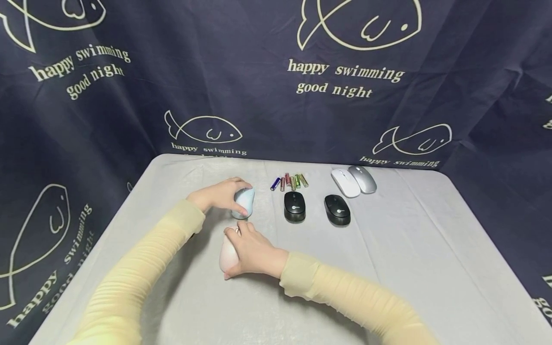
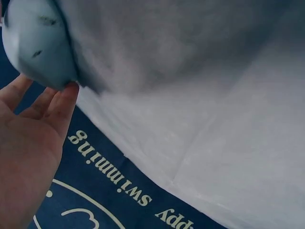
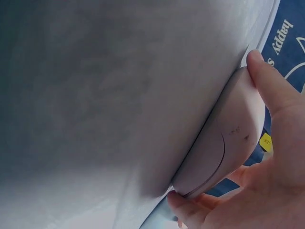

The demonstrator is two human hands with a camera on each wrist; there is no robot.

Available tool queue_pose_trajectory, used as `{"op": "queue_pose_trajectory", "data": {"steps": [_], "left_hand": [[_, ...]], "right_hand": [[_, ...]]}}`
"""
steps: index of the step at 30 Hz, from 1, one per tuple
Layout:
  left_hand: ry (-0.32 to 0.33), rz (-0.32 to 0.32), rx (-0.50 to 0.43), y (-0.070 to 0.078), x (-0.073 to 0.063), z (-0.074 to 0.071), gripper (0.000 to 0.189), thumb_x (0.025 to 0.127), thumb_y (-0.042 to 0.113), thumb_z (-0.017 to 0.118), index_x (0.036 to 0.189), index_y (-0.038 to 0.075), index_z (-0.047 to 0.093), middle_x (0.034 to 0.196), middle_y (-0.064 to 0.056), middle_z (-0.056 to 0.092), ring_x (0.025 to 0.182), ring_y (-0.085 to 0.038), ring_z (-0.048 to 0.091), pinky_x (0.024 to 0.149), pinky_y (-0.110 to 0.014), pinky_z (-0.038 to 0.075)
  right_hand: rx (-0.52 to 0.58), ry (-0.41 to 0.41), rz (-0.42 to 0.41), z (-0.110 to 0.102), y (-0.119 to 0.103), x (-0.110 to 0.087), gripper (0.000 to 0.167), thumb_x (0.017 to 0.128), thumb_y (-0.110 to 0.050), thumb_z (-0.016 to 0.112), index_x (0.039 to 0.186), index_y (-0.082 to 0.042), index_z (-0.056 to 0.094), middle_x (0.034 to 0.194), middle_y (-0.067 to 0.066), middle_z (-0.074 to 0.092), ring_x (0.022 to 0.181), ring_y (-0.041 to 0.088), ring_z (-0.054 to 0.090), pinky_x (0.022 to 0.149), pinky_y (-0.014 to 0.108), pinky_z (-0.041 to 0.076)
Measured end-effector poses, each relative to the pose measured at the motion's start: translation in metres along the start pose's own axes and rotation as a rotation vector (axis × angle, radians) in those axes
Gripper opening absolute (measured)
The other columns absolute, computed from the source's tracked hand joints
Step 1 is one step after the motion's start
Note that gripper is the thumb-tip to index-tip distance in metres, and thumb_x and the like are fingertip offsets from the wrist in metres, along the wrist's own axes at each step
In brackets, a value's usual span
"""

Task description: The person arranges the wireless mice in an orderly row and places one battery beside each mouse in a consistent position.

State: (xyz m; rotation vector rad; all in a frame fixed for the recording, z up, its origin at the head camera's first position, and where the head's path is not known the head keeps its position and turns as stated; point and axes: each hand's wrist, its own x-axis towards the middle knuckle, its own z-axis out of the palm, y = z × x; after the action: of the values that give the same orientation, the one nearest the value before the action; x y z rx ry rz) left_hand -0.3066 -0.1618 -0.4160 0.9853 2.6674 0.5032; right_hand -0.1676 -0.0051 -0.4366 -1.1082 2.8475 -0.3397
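Note:
On the left part of the table, my left hand (image 1: pixel 224 194) grips a light blue computer mouse (image 1: pixel 245 201), thumb on the near end and fingers at the far end. The left wrist view shows dark smudges on the blue mouse (image 2: pixel 38 43). Closer to me, my right hand (image 1: pixel 254 251) holds a pale pink mouse (image 1: pixel 227 256) between thumb and fingers. In the right wrist view this pink mouse (image 3: pixel 228 138) sits against the cloth, with a curved seam and small dark marks on its side. The two mice are close together but apart.
Several batteries (image 1: pixel 291 182) lie in a cluster at the back middle. In front of them stands a black mouse (image 1: pixel 295 207), with another black mouse (image 1: pixel 338 210) to its right. A white mouse (image 1: pixel 346 183) and a grey mouse (image 1: pixel 363 179) sit side by side at the back right.

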Motion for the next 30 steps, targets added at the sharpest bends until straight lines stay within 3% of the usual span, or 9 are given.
{"op": "queue_pose_trajectory", "data": {"steps": [7,11,22,30], "left_hand": [[-0.062,-0.016,-0.011,-0.003,0.003,-0.004,0.077,0.074,0.032,0.079,0.137,0.002,0.045,0.137,-0.019,0.046,0.123,-0.031,0.046,0.106,-0.045,0.037],[-0.067,-0.037,-0.014,-0.003,0.004,-0.004,0.078,0.074,0.031,0.079,0.138,0.003,0.045,0.138,-0.019,0.045,0.124,-0.032,0.045,0.107,-0.046,0.037],[-0.058,-0.057,-0.021,0.002,0.003,-0.004,0.078,0.073,0.028,0.080,0.138,0.003,0.045,0.138,-0.020,0.044,0.124,-0.033,0.046,0.107,-0.047,0.036],[-0.054,-0.065,-0.044,0.003,0.002,-0.004,0.078,0.072,0.027,0.081,0.137,0.002,0.045,0.138,-0.021,0.044,0.122,-0.034,0.047,0.106,-0.047,0.038]], "right_hand": [[0.004,0.010,0.000,-0.001,-0.001,-0.001,0.097,0.056,-0.063,0.080,0.132,-0.015,0.043,0.125,0.014,0.043,0.106,0.025,0.048,0.079,0.029,0.052],[-0.006,0.027,-0.011,-0.002,-0.001,-0.002,0.097,0.056,-0.065,0.079,0.132,-0.015,0.044,0.126,0.015,0.044,0.106,0.025,0.048,0.080,0.030,0.052],[0.004,-0.015,-0.011,-0.015,-0.003,-0.006,0.097,0.062,-0.065,0.076,0.138,-0.013,0.043,0.140,0.018,0.039,0.126,0.031,0.042,0.098,0.038,0.047],[-0.012,-0.017,-0.057,-0.033,-0.001,-0.007,0.081,0.066,-0.059,0.075,0.130,-0.015,0.051,0.127,0.009,0.049,0.118,0.023,0.047,0.093,0.034,0.049]]}}
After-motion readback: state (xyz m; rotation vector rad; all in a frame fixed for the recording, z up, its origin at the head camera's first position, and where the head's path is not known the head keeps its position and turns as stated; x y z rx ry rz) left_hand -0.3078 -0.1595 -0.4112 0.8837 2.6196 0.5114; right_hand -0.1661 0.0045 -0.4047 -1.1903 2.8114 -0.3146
